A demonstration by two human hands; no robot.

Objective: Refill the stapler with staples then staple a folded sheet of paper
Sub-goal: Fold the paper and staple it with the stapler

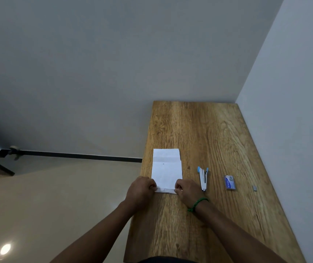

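left hand (141, 188) and right hand (187, 192) each pinch the near edge of the paper sheet (167, 171) on the table (199, 130); fold in progress. stapler (203, 178) lies open right of the sheet, staple box (229, 182) farther right. refill unconfirmed; stapling remains.

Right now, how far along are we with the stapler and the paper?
Refill: cannot tell; the stapler lies unheld beside the staple box. In hand: left hand and right hand pinch the paper at its near edge, folding it. Left: finish the fold, staple it.
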